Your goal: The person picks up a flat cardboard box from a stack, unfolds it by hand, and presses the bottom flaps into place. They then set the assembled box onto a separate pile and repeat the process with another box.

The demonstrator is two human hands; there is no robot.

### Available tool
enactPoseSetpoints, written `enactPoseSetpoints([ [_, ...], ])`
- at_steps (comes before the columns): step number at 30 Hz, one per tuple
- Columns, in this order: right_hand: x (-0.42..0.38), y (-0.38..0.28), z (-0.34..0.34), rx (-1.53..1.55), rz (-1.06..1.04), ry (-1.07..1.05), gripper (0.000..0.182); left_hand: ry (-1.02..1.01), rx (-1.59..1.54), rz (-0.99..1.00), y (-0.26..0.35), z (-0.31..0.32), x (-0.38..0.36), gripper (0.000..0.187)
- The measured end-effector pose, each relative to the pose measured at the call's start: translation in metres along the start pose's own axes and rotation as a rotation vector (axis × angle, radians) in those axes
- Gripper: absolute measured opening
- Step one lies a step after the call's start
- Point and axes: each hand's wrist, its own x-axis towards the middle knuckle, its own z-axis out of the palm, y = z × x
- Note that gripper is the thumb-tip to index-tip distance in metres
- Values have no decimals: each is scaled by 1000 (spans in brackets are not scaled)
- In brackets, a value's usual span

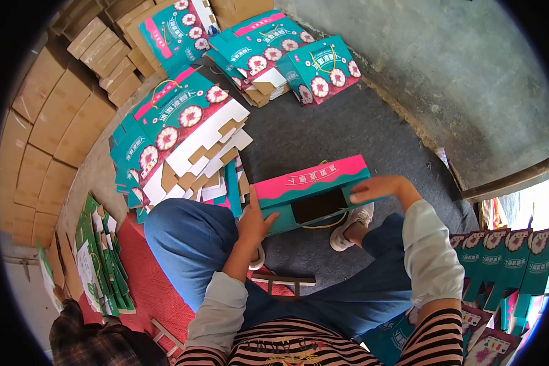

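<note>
A teal and pink cardboard gift box [311, 181] stands between my knees, its long pink panel towards the far side. A dark rectangular opening [319, 207] shows in its near side, and a yellow cord handle [327, 224] hangs below. My left hand [254, 223] holds the box's left end, fingers along the side and thumb apart over the near face. At the right end, my right hand [381, 188] has its fingers bent over the edge beside the opening. Its fingertips are partly hidden.
Flattened printed boxes [183, 122] lie stacked at the left, with more box piles [265, 49] behind. Brown cartons [55, 116] line the left wall. Folded teal boxes [500, 262] stand at right. Another person's plaid sleeve [82, 341] shows at lower left, near green cartons [100, 262].
</note>
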Motion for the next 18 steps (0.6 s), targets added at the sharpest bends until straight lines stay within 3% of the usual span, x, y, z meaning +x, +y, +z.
enactPoseSetpoints([
  [3,-16,-1,3,-131,-39,-17,96,1,-21,-6,1,-1,-2,103],
  [6,-14,-7,-2,-199,42,109,93,29,-124,39,0,-2,-3,93],
  [9,-12,-11,-3,-144,7,431,93,36,-419,25,-7,2,0,73],
  [12,3,1,4,-378,59,783,95,126,-586,16,-32,26,16,56],
  [13,12,8,5,-315,124,778,95,175,-607,23,-39,30,21,52],
  [15,27,22,6,-181,258,768,95,110,-729,-198,-54,32,19,51],
  [16,32,27,4,-130,227,686,95,70,-786,-305,-50,29,20,51],
  [18,40,38,-1,-24,172,525,95,-11,-655,-298,-28,11,17,50],
])
